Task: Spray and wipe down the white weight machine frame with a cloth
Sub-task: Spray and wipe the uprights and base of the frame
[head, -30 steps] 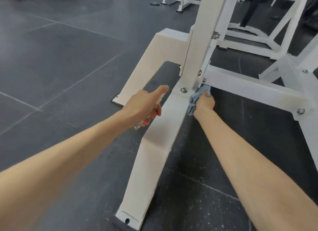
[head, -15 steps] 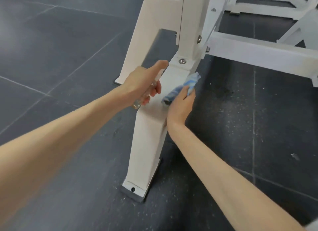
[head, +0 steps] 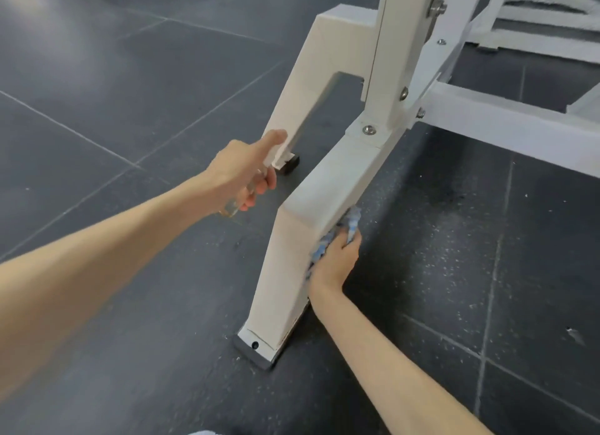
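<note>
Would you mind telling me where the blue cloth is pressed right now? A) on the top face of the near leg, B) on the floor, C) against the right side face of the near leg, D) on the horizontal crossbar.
C: the right hand holds the blue cloth flat against the right side face of the near leg, below its bend.

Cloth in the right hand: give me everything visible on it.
The cloth is blue and white, soft and bunched, motion-blurred. The right hand grips it and presses it flat against the right side face of the near white leg, about midway up. Part pokes out above the fingers, part shows between palm and leg. It touches only the hand and leg, clear of the floor. Its full size and any pattern cannot be told.
</note>
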Demonstrator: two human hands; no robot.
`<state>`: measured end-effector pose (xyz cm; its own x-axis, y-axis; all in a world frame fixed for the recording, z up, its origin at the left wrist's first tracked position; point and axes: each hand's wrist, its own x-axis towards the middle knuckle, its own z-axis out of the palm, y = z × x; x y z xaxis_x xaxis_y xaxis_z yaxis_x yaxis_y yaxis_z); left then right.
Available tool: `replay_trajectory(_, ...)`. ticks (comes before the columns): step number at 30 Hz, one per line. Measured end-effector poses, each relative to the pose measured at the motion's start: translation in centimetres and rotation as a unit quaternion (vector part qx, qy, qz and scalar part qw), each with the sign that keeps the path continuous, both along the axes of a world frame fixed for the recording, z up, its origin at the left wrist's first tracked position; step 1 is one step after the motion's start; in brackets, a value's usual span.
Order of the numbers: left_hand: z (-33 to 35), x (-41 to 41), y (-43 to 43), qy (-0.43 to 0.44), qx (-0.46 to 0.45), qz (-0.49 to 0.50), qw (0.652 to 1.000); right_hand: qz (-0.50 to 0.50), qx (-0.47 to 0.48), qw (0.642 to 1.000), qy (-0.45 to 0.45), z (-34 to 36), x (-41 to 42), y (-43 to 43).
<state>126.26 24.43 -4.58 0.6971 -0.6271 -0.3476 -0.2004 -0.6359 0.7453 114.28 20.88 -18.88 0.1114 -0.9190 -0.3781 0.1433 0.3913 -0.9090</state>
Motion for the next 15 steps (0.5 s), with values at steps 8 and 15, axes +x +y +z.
replay_trajectory(8, 1.1, 3.1, -1.5, 0.021, -0.037, 0.026, 0.999, 0.066, -0.322, 0.938, 0.105, 7.5, 1.8, -10.5)
replay_trajectory(15, 2.2, 9.6, -8.5, 0.038, -0.087, 0.018, 0.995, 0.167, -0.665, 0.664, 0.299, 12.3, 8.3, -17.5)
